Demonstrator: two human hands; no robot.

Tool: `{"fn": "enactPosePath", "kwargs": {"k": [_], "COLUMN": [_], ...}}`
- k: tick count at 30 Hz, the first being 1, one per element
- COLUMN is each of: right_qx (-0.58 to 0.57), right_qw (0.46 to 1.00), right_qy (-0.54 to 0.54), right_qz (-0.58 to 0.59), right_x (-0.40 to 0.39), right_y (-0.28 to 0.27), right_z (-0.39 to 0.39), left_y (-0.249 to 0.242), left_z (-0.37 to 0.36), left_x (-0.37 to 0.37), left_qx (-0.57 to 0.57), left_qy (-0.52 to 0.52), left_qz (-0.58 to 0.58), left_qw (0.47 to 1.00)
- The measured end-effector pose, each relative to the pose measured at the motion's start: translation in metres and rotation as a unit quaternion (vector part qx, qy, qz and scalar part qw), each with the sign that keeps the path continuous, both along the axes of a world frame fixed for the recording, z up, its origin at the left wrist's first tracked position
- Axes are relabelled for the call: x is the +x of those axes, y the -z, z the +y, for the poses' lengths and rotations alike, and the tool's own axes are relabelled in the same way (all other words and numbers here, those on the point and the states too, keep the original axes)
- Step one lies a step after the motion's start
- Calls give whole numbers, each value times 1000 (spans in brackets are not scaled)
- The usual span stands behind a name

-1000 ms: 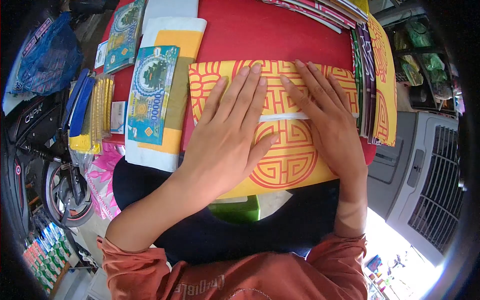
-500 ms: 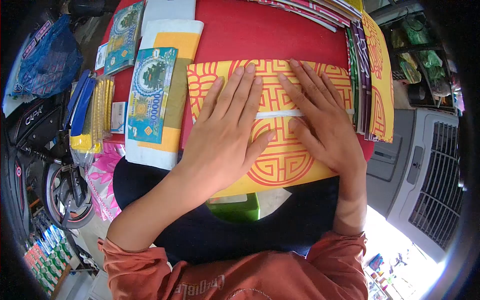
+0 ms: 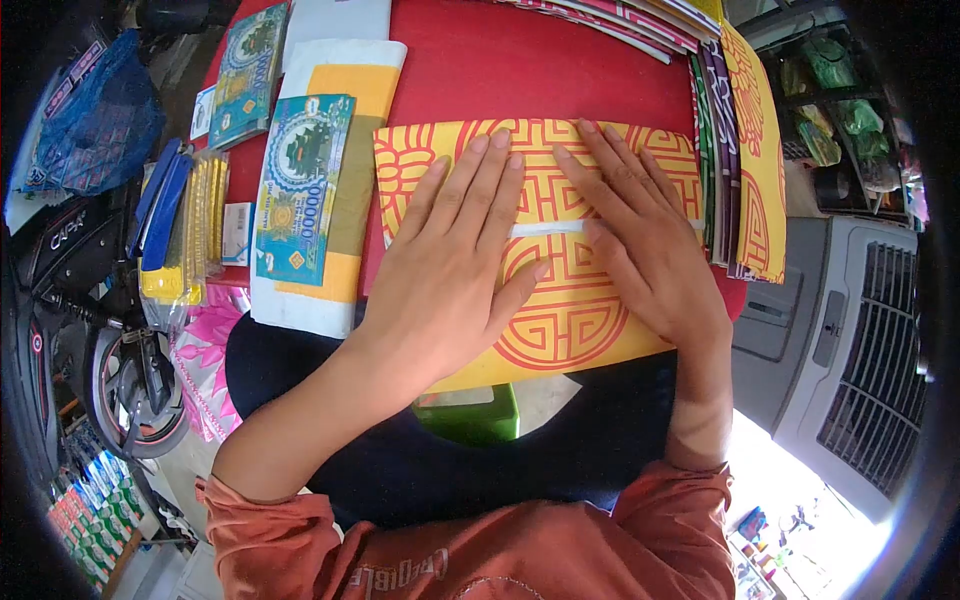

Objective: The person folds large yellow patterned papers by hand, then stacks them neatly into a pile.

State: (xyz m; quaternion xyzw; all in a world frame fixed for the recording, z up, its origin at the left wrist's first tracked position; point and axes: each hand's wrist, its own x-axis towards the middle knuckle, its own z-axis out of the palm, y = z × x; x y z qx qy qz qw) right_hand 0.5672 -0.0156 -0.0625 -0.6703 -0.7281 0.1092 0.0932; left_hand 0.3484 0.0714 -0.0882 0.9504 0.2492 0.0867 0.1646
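Yellow paper with red patterns (image 3: 565, 310) lies folded in front of me, a white strip running across its middle. My left hand (image 3: 455, 225) rests flat on its left part, fingers stretched toward the far edge. On the right part, my right hand (image 3: 650, 235) lies flat too, thumb held apart from the fingers. The paper's near edge hangs over the table's front. Left of the paper, a bundle of blue printed notes (image 3: 305, 190) sits on a white and yellow folded paper (image 3: 375, 85).
The red table (image 3: 540, 60) bears another blue note bundle (image 3: 245, 75) at the far left. Folded patterned papers (image 3: 755, 150) are stacked along the right side. Packaged blue and yellow items (image 3: 170, 215) stand at the left edge. A grey air cooler (image 3: 870, 350) is at right.
My right thumb has shifted slightly in toward the hand. The left hand and the paper stay in place.
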Motion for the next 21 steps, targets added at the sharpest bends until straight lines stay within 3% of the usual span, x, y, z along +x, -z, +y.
{"fn": "enactPosePath", "kwargs": {"k": [9,15,21], "right_qx": [19,66,130], "right_qw": [999,997,991], "right_qy": [19,-22,21], "right_qz": [-36,43,-29], "right_x": [-13,-38,-37], "right_y": [0,12,23], "right_z": [1,9,9], "left_y": [2,4,3], "left_z": [-1,-1,-1], "left_x": [-1,0,1], "left_qx": [3,30,25], "left_qy": [-2,-3,3], "left_qz": [-15,-18,5], "left_qw": [1000,999,1000]}}
